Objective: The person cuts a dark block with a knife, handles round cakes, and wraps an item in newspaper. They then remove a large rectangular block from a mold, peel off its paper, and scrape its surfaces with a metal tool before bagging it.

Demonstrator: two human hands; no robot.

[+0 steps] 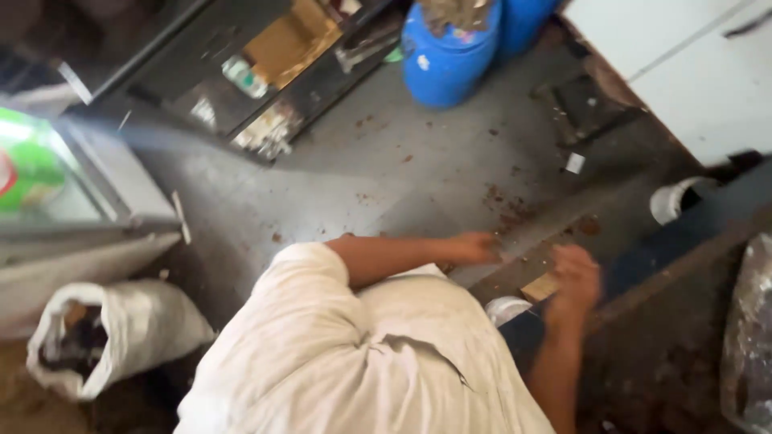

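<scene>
Grey floor (386, 177) | blue drum (446, 56) | white sack (121, 333) | hands blurred

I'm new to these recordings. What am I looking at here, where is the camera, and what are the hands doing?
There is no machine: one head-worn camera looks down over a person's pale shirt at their bare hands. The picture is blurred by motion. The left hand rests on a long grey board lying across a dirty floor. The right hand is at a small tan block; whether it grips is unclear. Nearby are a blue drum, a white sack and a dark shelf.
</scene>
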